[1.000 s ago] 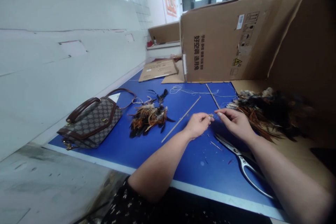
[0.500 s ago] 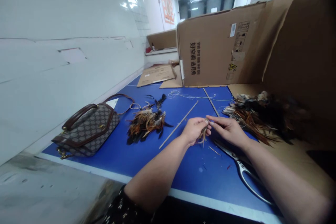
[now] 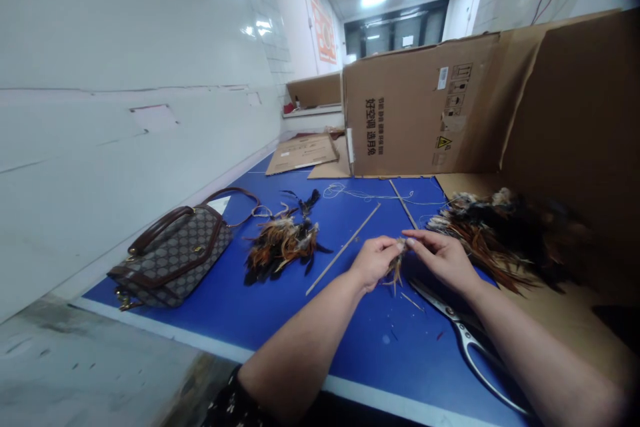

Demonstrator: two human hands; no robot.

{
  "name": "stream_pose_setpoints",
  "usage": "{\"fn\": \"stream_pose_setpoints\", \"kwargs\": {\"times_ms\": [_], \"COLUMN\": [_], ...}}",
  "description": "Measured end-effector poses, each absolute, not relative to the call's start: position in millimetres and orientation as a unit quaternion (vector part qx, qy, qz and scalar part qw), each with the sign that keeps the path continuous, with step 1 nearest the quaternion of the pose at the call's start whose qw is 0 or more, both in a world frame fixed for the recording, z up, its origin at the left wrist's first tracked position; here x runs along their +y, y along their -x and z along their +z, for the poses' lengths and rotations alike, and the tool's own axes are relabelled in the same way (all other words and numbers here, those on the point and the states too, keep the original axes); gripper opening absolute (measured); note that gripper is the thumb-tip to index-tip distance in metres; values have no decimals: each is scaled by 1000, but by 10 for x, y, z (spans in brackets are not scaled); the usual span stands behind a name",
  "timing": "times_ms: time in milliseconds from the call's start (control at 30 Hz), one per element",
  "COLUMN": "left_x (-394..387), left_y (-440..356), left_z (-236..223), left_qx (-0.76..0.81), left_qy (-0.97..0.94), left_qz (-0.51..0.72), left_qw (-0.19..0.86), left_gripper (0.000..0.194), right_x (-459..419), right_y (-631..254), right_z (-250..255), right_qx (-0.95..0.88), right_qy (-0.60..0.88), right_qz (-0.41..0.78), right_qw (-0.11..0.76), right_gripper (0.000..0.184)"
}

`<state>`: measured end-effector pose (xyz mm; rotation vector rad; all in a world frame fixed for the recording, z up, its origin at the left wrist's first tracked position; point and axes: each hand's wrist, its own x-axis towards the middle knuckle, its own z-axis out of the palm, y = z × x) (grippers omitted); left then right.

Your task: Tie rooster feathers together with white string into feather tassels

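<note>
Our left hand [image 3: 373, 263] pinches a small tuft [image 3: 395, 273] near its top, the wispy ends hanging down between our hands, above the table [image 3: 240, 310]. Our right hand [image 3: 445, 261] meets it there, thumb and forefinger drawn close (whether on anything, we cannot tell). We'd do best to keep the left pinch firm but gentle, so fine strands neither slip nor bend. The tuft looks thin and tan; the left pile [image 3: 283, 243] is fluffy, rust and black. The scissors [image 3: 465, 333] are smooth metal, with a curved loop handle.
</note>
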<state>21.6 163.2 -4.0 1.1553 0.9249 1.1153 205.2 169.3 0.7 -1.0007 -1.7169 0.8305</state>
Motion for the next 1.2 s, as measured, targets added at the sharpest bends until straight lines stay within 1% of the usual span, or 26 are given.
{"fn": "stream_pose_setpoints", "kwargs": {"times_ms": [67,200,400,567,767,933,1100,1200], "left_x": [1650,1674,1662,1648,1646,1636,1623,1622], "left_y": [-204,-191,-246,-274,-274,-310,-325,-318], "left_z": [-34,-25,-69,-83,-88,-106,-84,-68], "left_qx": [407,373,343,353,358,361,383,387], "left_qy": [-490,-456,-461,-484,-521,-501,-472,-471], "left_qz": [509,543,568,568,570,583,581,578], "left_qw": [579,598,590,564,524,528,542,543], "left_gripper": [37,38,33,30,24,22,22,22], "right_x": [1715,1727,1692,1689,1674,1670,1692,1692], "right_y": [-2061,-2054,-1996,-1998,-1952,-1901,-1939,-1960], "right_z": [3,3,-19,-45,-40,-38,-29,-23], "right_qx": [-700,-706,-682,-670,-633,-621,-616,-623], "right_qy": [420,432,409,412,425,445,452,449], "right_qz": [316,315,380,391,438,419,397,400], "right_qw": [484,463,473,477,476,491,510,499], "right_gripper": [39,38,40,39,39,34,35,35]}}
